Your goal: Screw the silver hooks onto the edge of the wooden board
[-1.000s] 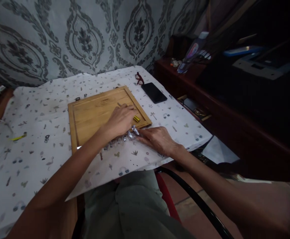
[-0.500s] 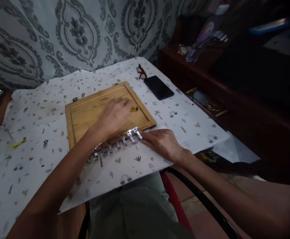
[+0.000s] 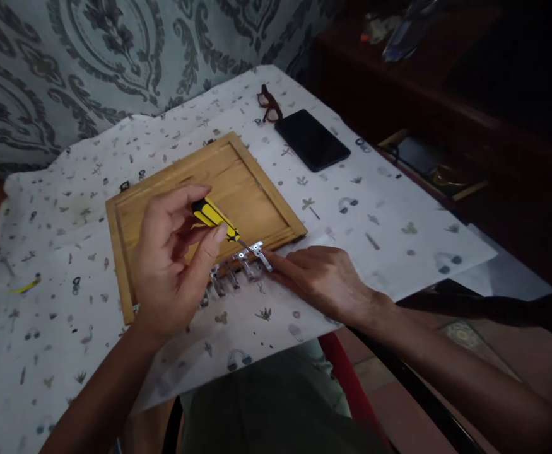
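My left hand [image 3: 174, 265] is closed around the handle of a yellow and black screwdriver [image 3: 215, 218], its shaft slanting down to the right. The tip meets a shiny metal bracket [image 3: 262, 257] at the near right edge of a framed wooden panel [image 3: 252, 183]. My right hand [image 3: 325, 277] lies low beside that edge, its fingertips pinching the free end of the same bracket. Several similar metal brackets [image 3: 233, 276] line the edge to the left, partly hidden by my left hand. Screw heads show on the two rightmost brackets.
The panel lies flat on a patterned white cloth [image 3: 375, 214] over a table. Behind it are a black phone [image 3: 312, 140] and folded glasses [image 3: 270, 104]. A dark cabinet with an open drawer [image 3: 431, 167] stands at the right. A yellow item [image 3: 26, 287] lies far left.
My left hand has turned palm-up from over the panel, and the screwdriver now points down at the right bracket. My right hand stays at the bracket. The view has shifted.
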`<state>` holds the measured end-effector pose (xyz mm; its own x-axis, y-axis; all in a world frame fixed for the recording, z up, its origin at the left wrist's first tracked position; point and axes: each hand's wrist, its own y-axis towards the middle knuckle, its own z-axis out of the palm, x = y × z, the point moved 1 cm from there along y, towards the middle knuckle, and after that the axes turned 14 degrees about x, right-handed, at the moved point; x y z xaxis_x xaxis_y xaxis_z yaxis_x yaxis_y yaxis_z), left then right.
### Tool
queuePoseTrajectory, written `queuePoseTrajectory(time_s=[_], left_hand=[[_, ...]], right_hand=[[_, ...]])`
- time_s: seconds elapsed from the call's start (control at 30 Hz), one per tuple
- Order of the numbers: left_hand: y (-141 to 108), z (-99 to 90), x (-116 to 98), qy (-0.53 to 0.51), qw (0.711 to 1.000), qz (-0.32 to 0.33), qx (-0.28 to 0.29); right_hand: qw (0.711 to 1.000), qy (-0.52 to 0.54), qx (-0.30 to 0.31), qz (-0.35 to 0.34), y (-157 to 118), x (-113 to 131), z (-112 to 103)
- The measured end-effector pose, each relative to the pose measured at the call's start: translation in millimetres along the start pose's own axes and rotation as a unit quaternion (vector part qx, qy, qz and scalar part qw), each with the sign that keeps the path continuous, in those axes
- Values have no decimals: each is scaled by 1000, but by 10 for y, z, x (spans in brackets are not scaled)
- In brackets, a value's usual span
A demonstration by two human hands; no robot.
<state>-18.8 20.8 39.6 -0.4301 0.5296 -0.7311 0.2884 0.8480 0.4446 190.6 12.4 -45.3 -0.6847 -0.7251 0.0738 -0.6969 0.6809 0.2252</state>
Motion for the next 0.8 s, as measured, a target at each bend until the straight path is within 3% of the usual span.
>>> queuePoseTrajectory(time_s=[0.23, 0.8], left_hand=[[-2, 50, -26, -8, 1000, -11, 7], [-6, 110, -62, 43, 998, 32, 13]], right_hand=[[1000, -11, -24, -9, -4, -1, -6], [1000, -19, 25, 1, -17, -11, 30]])
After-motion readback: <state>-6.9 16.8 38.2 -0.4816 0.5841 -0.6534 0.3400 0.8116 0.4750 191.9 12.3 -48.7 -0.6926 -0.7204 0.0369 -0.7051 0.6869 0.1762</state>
